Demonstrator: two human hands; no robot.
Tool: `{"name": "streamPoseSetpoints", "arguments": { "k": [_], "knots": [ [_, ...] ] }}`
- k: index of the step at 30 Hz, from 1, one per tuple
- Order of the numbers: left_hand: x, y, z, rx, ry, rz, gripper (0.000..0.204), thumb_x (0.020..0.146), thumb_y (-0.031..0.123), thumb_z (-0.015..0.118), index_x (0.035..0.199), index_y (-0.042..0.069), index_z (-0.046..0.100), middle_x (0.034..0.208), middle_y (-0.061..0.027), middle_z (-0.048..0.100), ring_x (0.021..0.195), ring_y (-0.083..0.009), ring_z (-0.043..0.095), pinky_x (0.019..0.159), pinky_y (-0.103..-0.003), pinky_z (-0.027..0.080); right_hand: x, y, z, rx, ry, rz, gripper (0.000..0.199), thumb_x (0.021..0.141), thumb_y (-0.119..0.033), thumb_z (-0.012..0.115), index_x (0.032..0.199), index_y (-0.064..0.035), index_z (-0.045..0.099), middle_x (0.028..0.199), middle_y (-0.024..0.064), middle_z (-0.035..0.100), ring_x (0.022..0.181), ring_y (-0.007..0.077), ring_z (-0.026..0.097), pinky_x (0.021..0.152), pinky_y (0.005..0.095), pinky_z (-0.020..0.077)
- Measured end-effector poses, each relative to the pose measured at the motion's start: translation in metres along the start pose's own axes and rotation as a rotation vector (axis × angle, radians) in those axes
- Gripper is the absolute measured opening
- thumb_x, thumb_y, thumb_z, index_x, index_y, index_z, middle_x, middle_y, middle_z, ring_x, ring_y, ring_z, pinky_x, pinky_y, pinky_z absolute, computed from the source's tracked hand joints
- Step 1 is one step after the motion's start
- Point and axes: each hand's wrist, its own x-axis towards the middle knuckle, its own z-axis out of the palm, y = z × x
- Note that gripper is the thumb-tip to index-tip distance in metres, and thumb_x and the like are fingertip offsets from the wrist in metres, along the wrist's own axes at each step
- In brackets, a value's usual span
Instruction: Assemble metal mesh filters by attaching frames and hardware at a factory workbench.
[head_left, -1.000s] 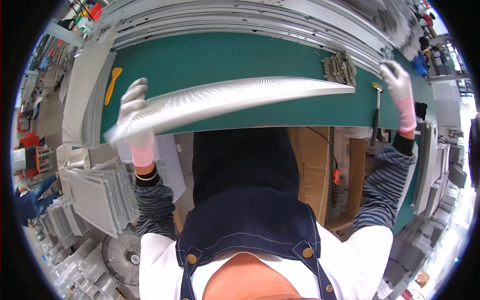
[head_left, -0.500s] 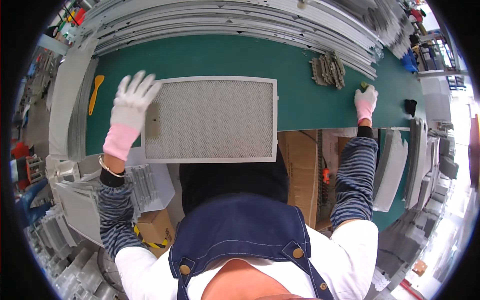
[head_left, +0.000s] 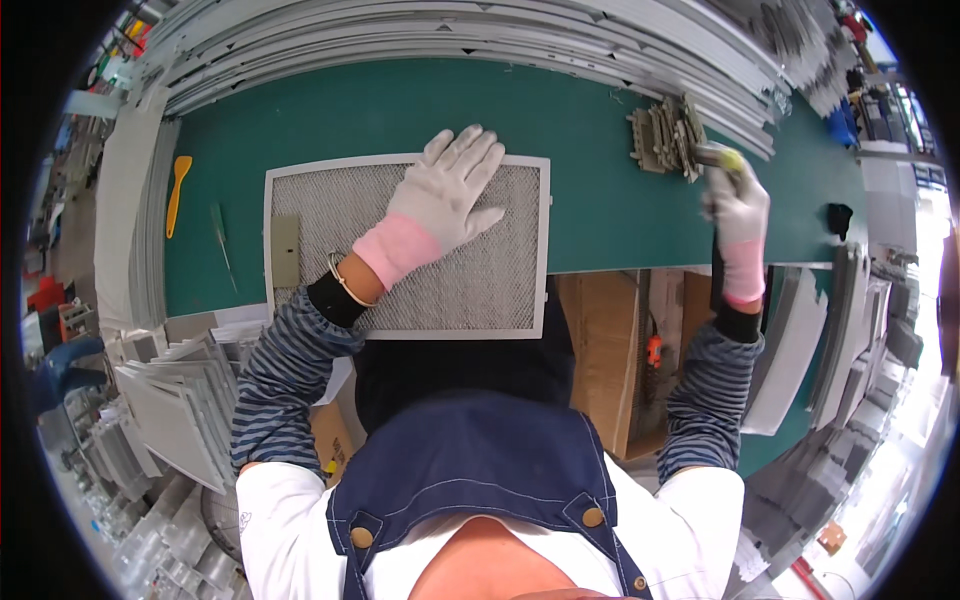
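Note:
A framed mesh filter panel (head_left: 480, 290) lies flat on the green table, its near edge at my body. My left hand (head_left: 445, 195), in a white and pink glove, rests on the mesh with its fingers spread past the far frame edge. A small beige rectangular plate (head_left: 285, 252) sits at the panel's left side. Off to the right, my gloved right hand (head_left: 738, 205) is closed round a hammer (head_left: 717, 157) with a yellow-green end, partly blurred. Just left of the hammer head is a pile of small beige metal plates (head_left: 660, 138).
Long metal profiles (head_left: 450, 45) run along the table's far side. A yellow scraper (head_left: 178, 195) and a thin pointed tool (head_left: 222, 240) lie at the left, near stacked sheets (head_left: 130, 220). A small black object (head_left: 840, 218) lies at the right. Cardboard (head_left: 600, 350) stands below the table edge.
My left hand has swung right, from the panel's left edge onto its middle, uncovering the beige plate and the pointed tool. The hammer now shows in my right hand, which has turned upward.

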Motion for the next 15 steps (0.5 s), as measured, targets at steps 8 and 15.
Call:
{"name": "streamPoseSetpoints", "arguments": {
  "k": [8,15],
  "knots": [
    [0.007,0.001,0.004,-0.056,0.05,-0.005,0.069,0.086,0.039,0.065,0.139,0.0,0.044,0.144,-0.0165,0.046,0.137,-0.0312,0.039,0.116,-0.045,0.028,-0.015,-0.014,0.12,-0.543,-0.308,-0.47,0.021,0.087,-0.021,0.064,0.094,-0.0006,0.067,0.085,0.0169,0.065,0.076,0.0368,0.063,0.066,0.0421,0.0503],
    [-0.062,-0.052,-0.074,0.149,0.221,-0.2,0.048,0.085,0.021,0.064,0.128,0.002,0.054,0.133,-0.0187,0.055,0.126,-0.0347,0.05,0.109,-0.046,0.038,-0.026,-0.04,0.1,-0.412,-0.244,-0.457,0.019,0.083,-0.009,0.068,0.1,0.0001,0.068,0.079,0.0138,0.061,0.069,0.0278,0.061,0.064,0.0333,0.0477]
  ]
}}
